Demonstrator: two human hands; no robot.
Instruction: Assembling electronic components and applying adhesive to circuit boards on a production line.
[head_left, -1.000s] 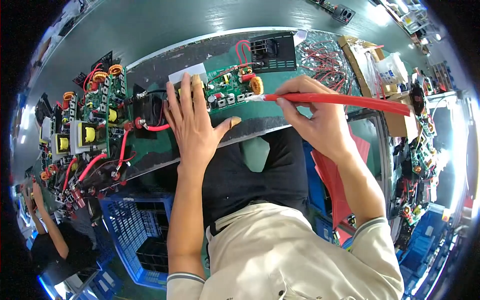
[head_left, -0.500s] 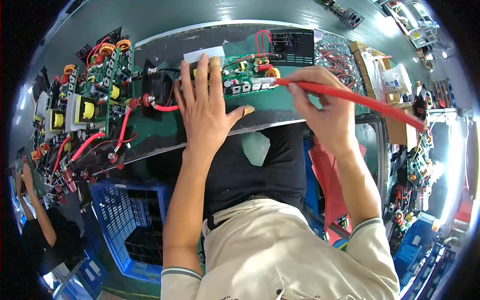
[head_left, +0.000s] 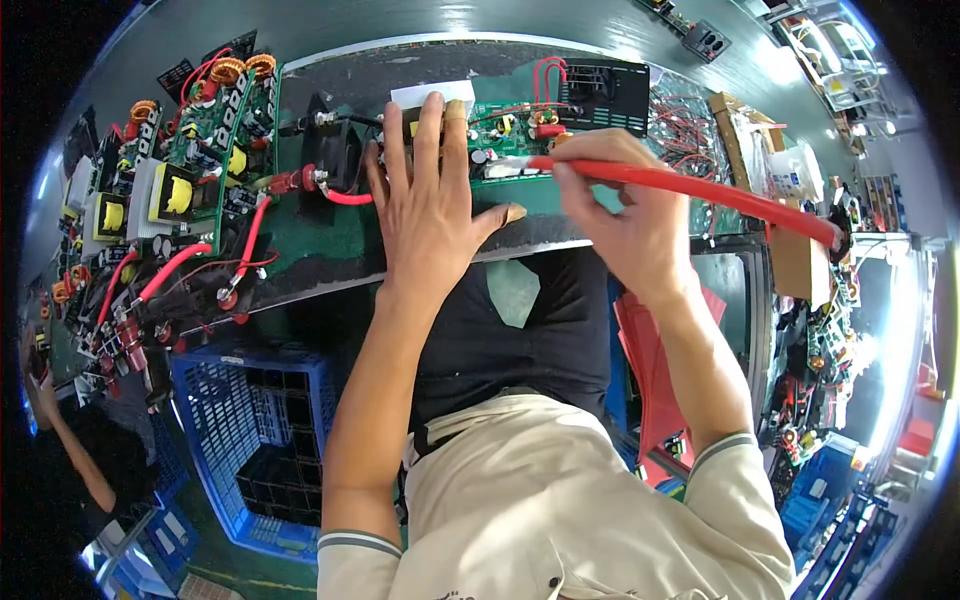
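A green circuit board point(head_left: 487, 122) lies on the dark workbench in front of me. My left hand point(head_left: 428, 215) rests flat over its left part, fingers stretched out and thumb spread, covering some components and part of a white plate point(head_left: 458, 92). In my right hand point(head_left: 640, 225) is a long red-handled, brush-like tool point(head_left: 730, 197), pinched near its white tip. That tip lies over a row of white parts at the board's near edge; contact is hard to tell. Red wires run from the board to a black vented panel point(head_left: 622, 98).
Assembled boards with coils and thick red cables point(head_left: 178, 190) crowd the left bench. A black fan-like unit point(head_left: 330, 160) stands beside my left hand. Right are wire bundles point(head_left: 685, 130) and a cardboard box point(head_left: 738, 140). A blue crate point(head_left: 205, 400) sits below; another person's arm point(head_left: 85, 450) shows far left.
The tool's tip has moved left along the row of white parts with my right hand. My left hand stays on the board. The whole view has shifted slightly.
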